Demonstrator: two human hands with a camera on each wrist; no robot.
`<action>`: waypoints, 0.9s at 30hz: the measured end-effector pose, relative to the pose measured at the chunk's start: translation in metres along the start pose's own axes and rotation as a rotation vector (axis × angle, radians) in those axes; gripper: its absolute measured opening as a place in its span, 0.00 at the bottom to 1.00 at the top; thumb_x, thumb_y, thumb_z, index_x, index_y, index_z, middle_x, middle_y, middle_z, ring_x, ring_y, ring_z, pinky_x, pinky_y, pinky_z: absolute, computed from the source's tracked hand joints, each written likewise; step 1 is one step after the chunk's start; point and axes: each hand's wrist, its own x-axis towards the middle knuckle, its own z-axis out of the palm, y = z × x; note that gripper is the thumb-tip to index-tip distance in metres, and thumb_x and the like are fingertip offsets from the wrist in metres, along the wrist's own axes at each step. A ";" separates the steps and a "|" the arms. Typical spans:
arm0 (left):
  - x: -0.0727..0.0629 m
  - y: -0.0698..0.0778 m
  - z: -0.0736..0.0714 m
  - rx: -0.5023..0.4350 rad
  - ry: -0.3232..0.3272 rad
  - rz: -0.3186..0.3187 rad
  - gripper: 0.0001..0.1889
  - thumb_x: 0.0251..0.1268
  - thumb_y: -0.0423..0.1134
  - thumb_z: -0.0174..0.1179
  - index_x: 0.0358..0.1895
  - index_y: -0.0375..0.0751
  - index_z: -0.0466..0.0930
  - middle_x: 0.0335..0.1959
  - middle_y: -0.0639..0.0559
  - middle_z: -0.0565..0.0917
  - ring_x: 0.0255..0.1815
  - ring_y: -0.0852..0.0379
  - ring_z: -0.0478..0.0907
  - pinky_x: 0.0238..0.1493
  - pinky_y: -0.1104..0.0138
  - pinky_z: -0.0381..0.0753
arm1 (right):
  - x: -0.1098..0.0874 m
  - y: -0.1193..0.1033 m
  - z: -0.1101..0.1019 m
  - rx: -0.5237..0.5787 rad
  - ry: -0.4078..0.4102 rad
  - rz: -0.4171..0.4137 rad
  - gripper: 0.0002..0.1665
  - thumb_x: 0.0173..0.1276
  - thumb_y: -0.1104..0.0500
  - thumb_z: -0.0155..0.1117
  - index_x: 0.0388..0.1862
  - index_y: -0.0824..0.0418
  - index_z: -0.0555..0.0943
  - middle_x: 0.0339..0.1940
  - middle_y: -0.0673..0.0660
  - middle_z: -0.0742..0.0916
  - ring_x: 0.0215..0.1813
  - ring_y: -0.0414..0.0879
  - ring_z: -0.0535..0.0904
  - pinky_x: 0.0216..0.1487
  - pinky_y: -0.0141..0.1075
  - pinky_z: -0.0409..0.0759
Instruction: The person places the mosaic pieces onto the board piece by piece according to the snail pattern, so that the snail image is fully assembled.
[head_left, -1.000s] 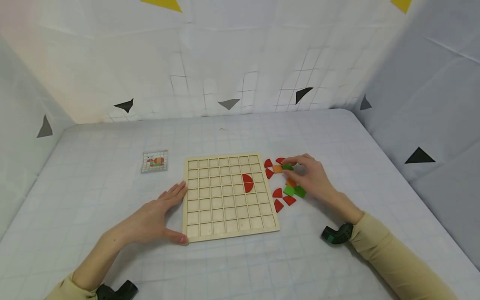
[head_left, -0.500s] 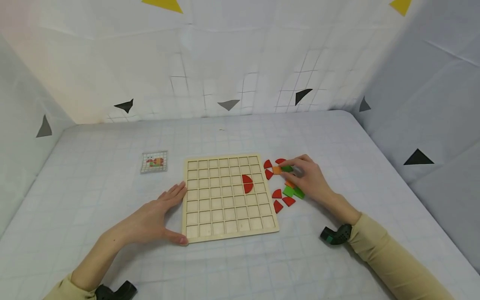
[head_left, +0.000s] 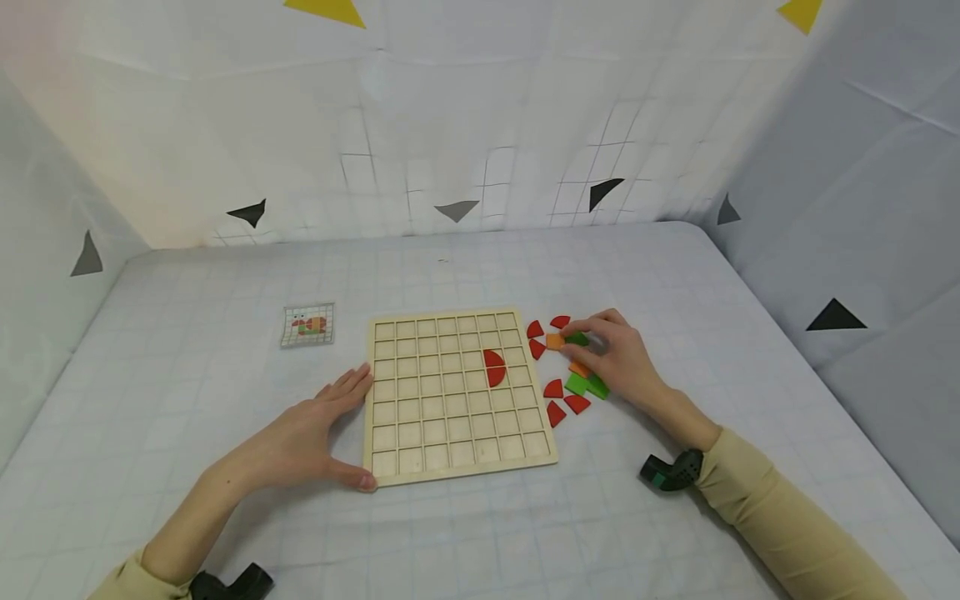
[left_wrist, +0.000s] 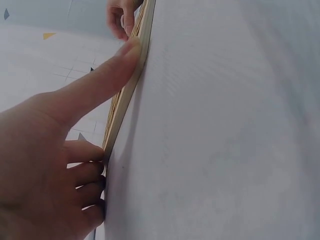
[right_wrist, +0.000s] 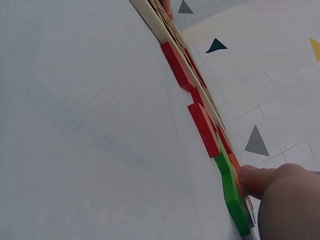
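Note:
A square wooden grid board [head_left: 420,387] lies on the table, with two red quarter-circle tiles [head_left: 495,377] forming a half circle in its cells. My left hand [head_left: 300,437] rests along the board's left side, thumb at the near corner, fingers spread along the edge. To the right of the board, my right hand [head_left: 626,354] pinches an orange square tile [head_left: 554,342] between thumb and index finger. A dark green tile [head_left: 577,338] lies between those fingers, partly hidden. Below the hand are another orange tile [head_left: 579,368] and bright green tiles [head_left: 577,384].
Several red quarter-circle tiles [head_left: 577,404] lie loose along the board's right side. A small picture card [head_left: 307,325] with a coloured figure on a grid lies left of the board, beyond my left hand. White sheets enclose the table [head_left: 465,542] at the back and sides.
The right thumb and index finger have shifted slightly left, from the dark green tile to the orange square. The left hand and the board stay in place.

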 end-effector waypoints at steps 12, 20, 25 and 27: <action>-0.001 0.000 0.000 -0.003 0.002 0.004 0.71 0.32 0.73 0.73 0.80 0.38 0.51 0.83 0.49 0.47 0.83 0.43 0.44 0.79 0.44 0.50 | -0.002 -0.002 -0.002 0.010 0.032 -0.018 0.17 0.57 0.62 0.78 0.46 0.58 0.87 0.41 0.52 0.90 0.46 0.47 0.83 0.49 0.43 0.79; 0.001 0.002 -0.001 0.013 0.002 0.001 0.70 0.33 0.73 0.73 0.80 0.38 0.51 0.83 0.47 0.48 0.82 0.41 0.45 0.78 0.41 0.52 | 0.000 -0.026 -0.004 0.085 0.001 0.019 0.15 0.60 0.63 0.76 0.47 0.59 0.87 0.41 0.53 0.91 0.39 0.43 0.79 0.42 0.41 0.80; 0.001 0.002 -0.001 0.017 0.002 0.004 0.70 0.32 0.72 0.74 0.79 0.36 0.52 0.83 0.45 0.49 0.82 0.40 0.46 0.78 0.42 0.52 | 0.005 -0.045 0.006 0.113 -0.016 0.051 0.13 0.63 0.59 0.74 0.47 0.58 0.88 0.42 0.51 0.91 0.41 0.45 0.83 0.44 0.44 0.83; 0.002 0.002 -0.001 0.016 0.001 0.002 0.71 0.32 0.72 0.74 0.79 0.36 0.52 0.82 0.45 0.49 0.82 0.40 0.46 0.78 0.42 0.52 | 0.007 -0.052 0.012 0.141 -0.026 0.056 0.13 0.63 0.59 0.74 0.47 0.57 0.88 0.41 0.51 0.91 0.44 0.46 0.84 0.46 0.46 0.83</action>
